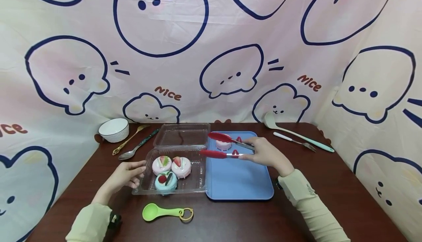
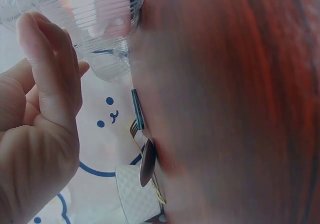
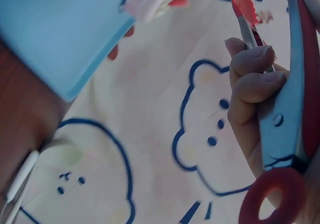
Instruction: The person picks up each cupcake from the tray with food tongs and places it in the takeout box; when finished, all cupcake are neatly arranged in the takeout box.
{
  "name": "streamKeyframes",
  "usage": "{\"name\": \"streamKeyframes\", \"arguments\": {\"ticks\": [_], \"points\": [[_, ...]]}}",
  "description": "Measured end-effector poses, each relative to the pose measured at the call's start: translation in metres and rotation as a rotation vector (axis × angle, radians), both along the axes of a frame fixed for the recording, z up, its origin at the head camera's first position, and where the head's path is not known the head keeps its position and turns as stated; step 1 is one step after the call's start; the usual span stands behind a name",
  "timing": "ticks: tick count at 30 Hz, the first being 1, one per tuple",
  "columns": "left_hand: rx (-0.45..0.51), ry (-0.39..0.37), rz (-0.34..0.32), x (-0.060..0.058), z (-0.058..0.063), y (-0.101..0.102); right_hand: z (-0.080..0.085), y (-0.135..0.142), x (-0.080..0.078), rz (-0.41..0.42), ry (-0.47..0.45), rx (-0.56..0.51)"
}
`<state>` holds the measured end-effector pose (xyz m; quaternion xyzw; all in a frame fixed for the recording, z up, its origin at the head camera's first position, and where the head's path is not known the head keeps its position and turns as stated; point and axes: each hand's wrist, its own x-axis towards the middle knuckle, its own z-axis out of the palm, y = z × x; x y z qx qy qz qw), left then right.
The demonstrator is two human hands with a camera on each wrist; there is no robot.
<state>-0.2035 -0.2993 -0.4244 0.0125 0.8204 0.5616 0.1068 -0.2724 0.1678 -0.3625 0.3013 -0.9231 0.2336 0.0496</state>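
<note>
My right hand [image 1: 268, 154] grips red-tipped metal tongs [image 1: 215, 154] above the blue tray [image 1: 240, 183]. The tongs are spread, with nothing between their tips. Near the upper left of that tray sits a pink toy cake [image 1: 224, 145], just behind the tongs. A clear plastic box [image 1: 194, 181] with its lid folded back holds two pink toy cakes [image 1: 181, 167] and a blue one [image 1: 166, 183]. At the box's left rim is my left hand [image 1: 123, 178], fingers extended; in the left wrist view its fingertips [image 2: 32, 28] lie close to the plastic.
A green measuring spoon [image 1: 161, 212] lies in front of the box. At the back left are a white bowl [image 1: 113, 130], a golden fork [image 1: 130, 139] and a dark-handled spoon [image 1: 138, 146]. A pale green ladle [image 1: 296, 132] and a white-handled fork [image 1: 293, 140] lie at the right.
</note>
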Motion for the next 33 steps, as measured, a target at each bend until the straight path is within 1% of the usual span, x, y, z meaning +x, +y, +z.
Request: {"name": "streamKeyframes", "arguments": {"ticks": [3,7,11,15,25,30,33], "points": [[-0.003,0.008,0.007,0.000,-0.001,0.000,-0.004,0.012,-0.003,-0.061,-0.005,-0.013],[-0.005,0.008,0.024,0.000,-0.001,-0.001,-0.014,0.024,-0.011,-0.131,-0.020,-0.018],[-0.005,0.008,0.035,0.001,-0.002,0.000,-0.026,0.034,-0.019,-0.184,-0.030,-0.022],[-0.012,0.010,0.038,0.002,-0.003,0.001,-0.034,0.038,-0.025,-0.230,-0.023,0.000],[-0.031,0.027,0.042,0.003,0.000,0.004,-0.045,0.034,-0.032,-0.264,-0.036,0.040],[-0.032,0.028,0.048,0.003,0.001,0.005,-0.047,0.030,-0.035,-0.271,-0.050,0.057],[-0.026,0.024,0.051,0.003,0.002,0.005,-0.046,0.028,-0.036,-0.272,-0.076,0.059]]}}
